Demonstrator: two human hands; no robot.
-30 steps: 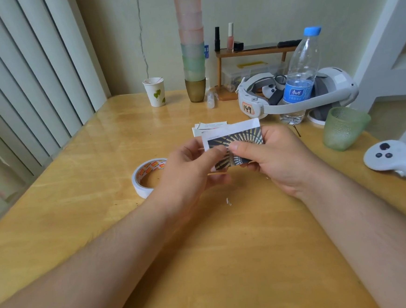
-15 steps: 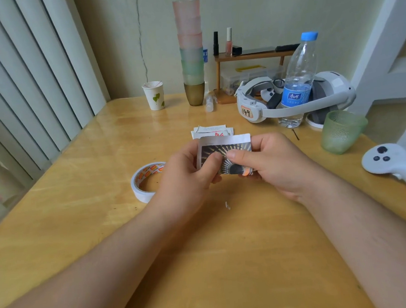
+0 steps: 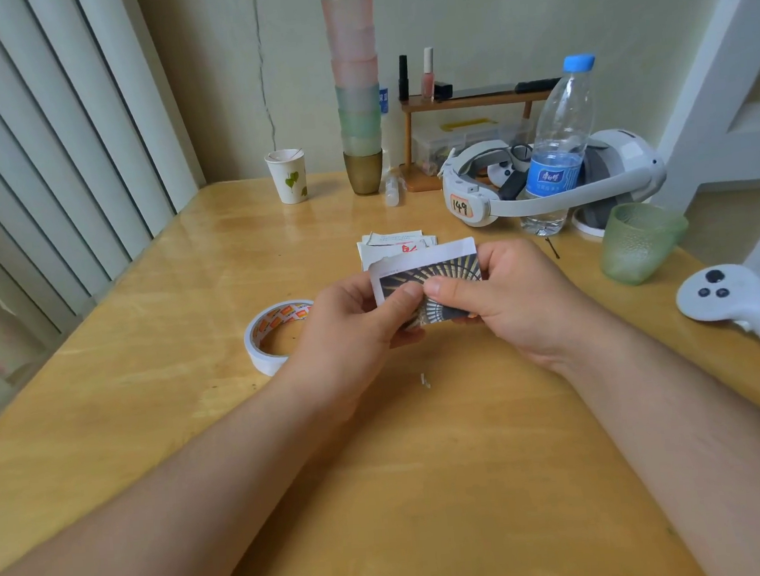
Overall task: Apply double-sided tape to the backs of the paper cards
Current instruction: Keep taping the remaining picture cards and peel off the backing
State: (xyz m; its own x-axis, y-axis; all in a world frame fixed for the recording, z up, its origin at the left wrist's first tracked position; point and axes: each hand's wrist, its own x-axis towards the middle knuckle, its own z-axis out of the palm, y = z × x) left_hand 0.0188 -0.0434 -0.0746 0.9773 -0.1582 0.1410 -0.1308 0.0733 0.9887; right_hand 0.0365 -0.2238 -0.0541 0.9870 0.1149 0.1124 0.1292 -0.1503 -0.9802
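wooden bench (image 3: pixel 197 415) | left hand (image 3: pixel 349 331) and right hand (image 3: pixel 507 305) both pinching one paper card (image 3: pixel 431 274) above it | tape roll (image 3: pixel 273 337) left of hands | card pile (image 3: pixel 393 246) just behind

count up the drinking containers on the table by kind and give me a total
Stacked plastic cups: 7, as far as the bands show
Paper cup: 1
Loose green cup: 1
Water bottle: 1
Total: 10
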